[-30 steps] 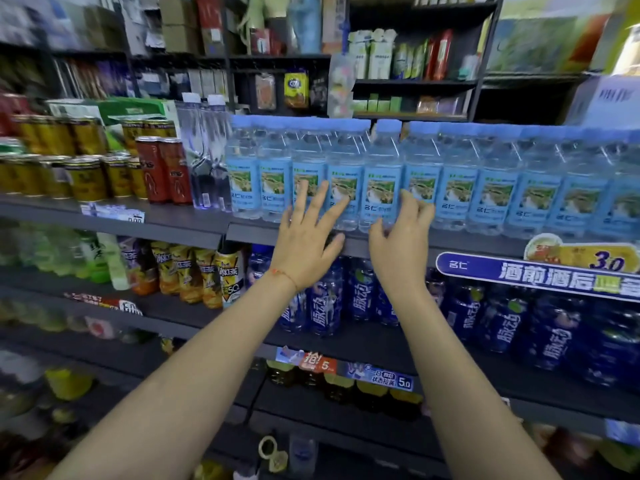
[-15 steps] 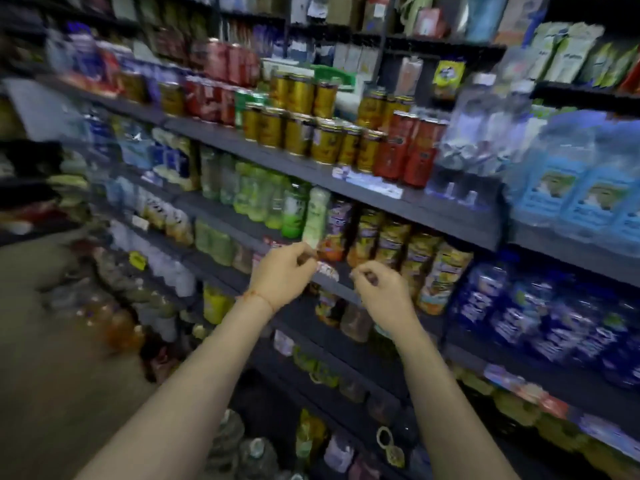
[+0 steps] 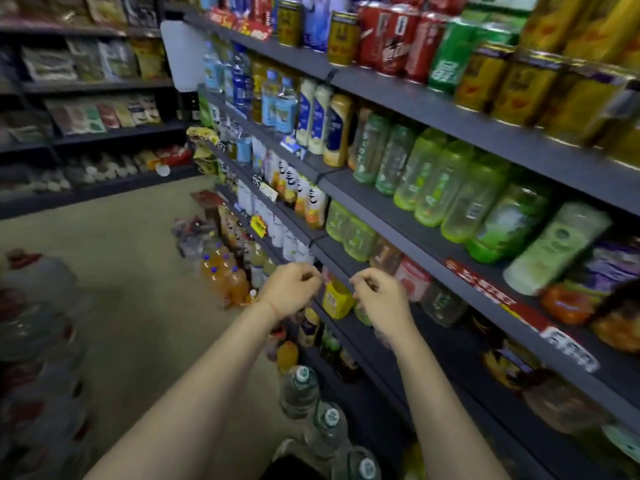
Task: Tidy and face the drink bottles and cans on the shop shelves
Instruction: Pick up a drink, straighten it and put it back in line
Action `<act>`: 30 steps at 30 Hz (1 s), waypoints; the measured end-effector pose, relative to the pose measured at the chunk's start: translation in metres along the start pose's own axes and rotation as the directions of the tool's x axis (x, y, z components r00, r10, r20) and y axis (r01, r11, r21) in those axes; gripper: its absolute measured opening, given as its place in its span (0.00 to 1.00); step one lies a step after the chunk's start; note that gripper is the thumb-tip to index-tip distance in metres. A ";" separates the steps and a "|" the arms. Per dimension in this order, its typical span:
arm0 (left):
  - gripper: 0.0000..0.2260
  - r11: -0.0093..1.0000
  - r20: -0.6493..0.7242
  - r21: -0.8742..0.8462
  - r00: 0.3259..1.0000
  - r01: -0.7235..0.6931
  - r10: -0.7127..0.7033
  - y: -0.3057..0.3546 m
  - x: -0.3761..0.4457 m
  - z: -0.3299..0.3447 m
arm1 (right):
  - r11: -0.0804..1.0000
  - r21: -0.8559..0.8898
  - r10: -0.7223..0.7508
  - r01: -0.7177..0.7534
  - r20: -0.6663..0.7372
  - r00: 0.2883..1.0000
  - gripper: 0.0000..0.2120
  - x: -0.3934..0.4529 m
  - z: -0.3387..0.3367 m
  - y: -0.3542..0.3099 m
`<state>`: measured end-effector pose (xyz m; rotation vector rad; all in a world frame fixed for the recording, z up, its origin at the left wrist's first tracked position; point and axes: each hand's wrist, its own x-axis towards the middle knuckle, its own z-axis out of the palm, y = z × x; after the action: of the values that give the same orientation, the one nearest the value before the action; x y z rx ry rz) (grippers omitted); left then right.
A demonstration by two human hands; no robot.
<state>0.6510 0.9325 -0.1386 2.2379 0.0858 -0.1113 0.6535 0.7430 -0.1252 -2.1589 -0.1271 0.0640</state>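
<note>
I face dark grey shop shelves [image 3: 429,261] that run away to the left. Red, green and gold cans [image 3: 391,39] line the top shelf. Green bottles [image 3: 433,181] stand on the shelf below, with white and blue bottles [image 3: 311,116] further left. My left hand [image 3: 292,289] and my right hand [image 3: 377,299] hover side by side in front of a lower shelf edge. Both have curled fingers and hold nothing. A yellow bottle [image 3: 336,299] shows between them on the shelf behind.
Large water bottles [image 3: 299,393] stand on the floor below my arms. Orange drink bottles [image 3: 225,275] sit on the floor by the shelf base. Big water jugs [image 3: 38,306] fill the left edge. Snack shelves [image 3: 104,112] close the aisle's far end.
My view has swung left along the aisle, away from the blue-capped water bottles. Both hands left those bottles, dropped to a lower shelf level and curled from spread fingers into loose fists.
</note>
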 end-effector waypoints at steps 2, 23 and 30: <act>0.10 0.999 0.002 0.043 1.000 0.025 -0.025 -0.014 0.045 -0.026 | 0.999 0.035 0.004 -0.005 0.026 1.000 0.09 0.054 0.027 -0.007; 0.18 0.978 -0.308 -0.122 0.944 -0.167 0.123 -0.077 0.455 -0.252 | 0.962 -0.227 -0.192 0.151 -0.173 0.966 0.32 0.483 0.163 -0.191; 0.29 0.892 -0.356 0.074 0.824 -0.445 0.441 -0.081 0.568 -0.297 | 0.959 -0.275 -0.050 -0.067 -0.399 0.916 0.35 0.572 0.186 -0.223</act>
<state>1.2226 1.2291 -0.0809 2.1814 -0.2377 0.5612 1.1887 1.0862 -0.0427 -2.4101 0.1206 -0.4193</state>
